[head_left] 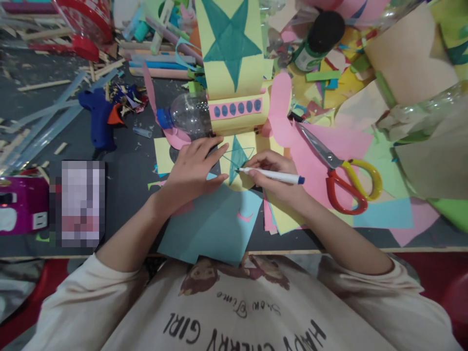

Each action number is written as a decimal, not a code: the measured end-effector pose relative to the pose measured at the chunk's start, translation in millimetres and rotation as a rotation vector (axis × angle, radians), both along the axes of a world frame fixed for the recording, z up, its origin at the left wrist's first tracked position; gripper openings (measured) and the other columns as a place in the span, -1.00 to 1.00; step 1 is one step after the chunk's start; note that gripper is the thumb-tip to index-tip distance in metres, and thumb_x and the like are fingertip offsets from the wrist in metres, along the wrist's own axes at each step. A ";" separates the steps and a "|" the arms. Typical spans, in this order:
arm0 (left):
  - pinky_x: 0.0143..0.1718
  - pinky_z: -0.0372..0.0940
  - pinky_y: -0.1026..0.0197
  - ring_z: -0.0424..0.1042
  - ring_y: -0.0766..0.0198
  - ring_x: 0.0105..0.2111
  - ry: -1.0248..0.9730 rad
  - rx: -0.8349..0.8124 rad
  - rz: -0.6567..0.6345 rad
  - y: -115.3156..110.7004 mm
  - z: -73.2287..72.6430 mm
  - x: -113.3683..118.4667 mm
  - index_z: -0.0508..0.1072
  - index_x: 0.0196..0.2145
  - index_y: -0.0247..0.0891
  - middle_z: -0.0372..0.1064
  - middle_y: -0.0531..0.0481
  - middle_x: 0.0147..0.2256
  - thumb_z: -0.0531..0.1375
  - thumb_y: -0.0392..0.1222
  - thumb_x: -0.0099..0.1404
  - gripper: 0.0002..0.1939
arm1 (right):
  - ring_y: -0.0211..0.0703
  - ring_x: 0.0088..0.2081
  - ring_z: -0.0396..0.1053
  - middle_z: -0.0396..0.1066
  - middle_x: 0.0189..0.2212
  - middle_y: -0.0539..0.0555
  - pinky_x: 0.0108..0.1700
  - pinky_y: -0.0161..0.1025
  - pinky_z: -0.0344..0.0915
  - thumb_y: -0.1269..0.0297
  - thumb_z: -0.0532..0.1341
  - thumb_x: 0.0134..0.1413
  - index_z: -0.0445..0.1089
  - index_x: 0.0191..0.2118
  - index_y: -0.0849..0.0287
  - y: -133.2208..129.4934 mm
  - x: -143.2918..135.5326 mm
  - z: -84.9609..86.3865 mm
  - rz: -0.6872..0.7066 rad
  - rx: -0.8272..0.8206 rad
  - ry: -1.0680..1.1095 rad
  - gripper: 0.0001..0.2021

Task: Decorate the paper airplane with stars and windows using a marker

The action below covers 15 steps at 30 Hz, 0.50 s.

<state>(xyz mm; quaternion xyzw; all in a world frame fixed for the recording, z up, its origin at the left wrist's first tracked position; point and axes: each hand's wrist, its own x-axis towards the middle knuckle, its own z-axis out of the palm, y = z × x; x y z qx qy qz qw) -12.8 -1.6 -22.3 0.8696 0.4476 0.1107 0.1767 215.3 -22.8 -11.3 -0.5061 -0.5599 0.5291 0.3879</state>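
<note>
A white marker (274, 176) with a blue end is gripped in my right hand (276, 168), its tip on a star (237, 158) drawn on yellow paper. Part of that star is filled in green; the right side shows only outline. My left hand (197, 165) lies flat with fingers spread, fingertips at the yellow paper's left edge. Just beyond lies a clear plastic bottle (192, 114) with a blue cap, wrapped in yellow paper with a pink strip of dark ovals. Above it, a larger green star (233, 41) fills another yellow sheet. Blue-green paper (215, 224) lies below my hands.
Right of my hand, scissors (332, 161) with red and yellow handles lie on pink paper. A blue glue gun (97, 117), a blurred-out rectangular object (80, 202) and a purple box (24, 204) are at left. A dark-capped bottle (318, 41) stands among paper scraps. Sticks and pens cover the back left.
</note>
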 end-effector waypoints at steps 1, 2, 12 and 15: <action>0.29 0.13 -0.19 0.23 -0.19 0.28 -0.006 -0.001 -0.003 0.1 -0.1 -0.2 0.33 0.33 -0.24 0.27 -0.31 0.31 0.13 0.11 0.47 -0.39 | -0.27 -0.51 0.31 0.44 -0.51 -0.03 -0.48 -0.31 0.18 0.15 0.34 0.07 0.44 -0.40 0.13 -0.1 -0.3 -1.6 0.023 0.012 -0.021 -0.82; 0.29 0.13 -0.19 0.23 -0.19 0.28 -0.010 -0.002 -0.005 0.2 0.0 -0.5 0.33 0.34 -0.24 0.27 -0.31 0.31 0.12 0.13 0.47 -0.39 | -0.27 -0.50 0.32 0.45 -0.51 -0.03 -0.47 -0.31 0.18 0.19 0.32 0.08 0.44 -0.41 0.14 0.3 -0.6 -2.7 0.045 0.025 -0.044 -0.85; 0.26 0.16 -0.16 0.24 -0.18 0.27 -0.022 0.046 -0.035 -0.4 0.2 -1.8 0.33 0.33 -0.31 0.28 -0.36 0.30 0.03 0.15 0.51 -0.38 | -0.22 -0.50 0.34 0.42 -0.57 0.00 -0.43 -0.26 0.19 0.13 0.26 0.13 0.36 -0.51 0.12 3.6 0.6 -3.2 0.207 0.036 -0.159 -0.74; 0.26 0.17 -0.15 0.25 -0.17 0.27 -0.027 0.045 -0.034 -0.2 -0.5 -1.8 0.33 0.33 -0.27 0.29 -0.33 0.30 0.03 0.18 0.51 -0.37 | -0.22 -0.51 0.32 0.40 -0.58 0.00 -0.44 -0.26 0.19 0.14 0.26 0.13 0.34 -0.52 0.11 3.0 -0.4 -2.8 0.196 0.038 -0.153 -0.74</action>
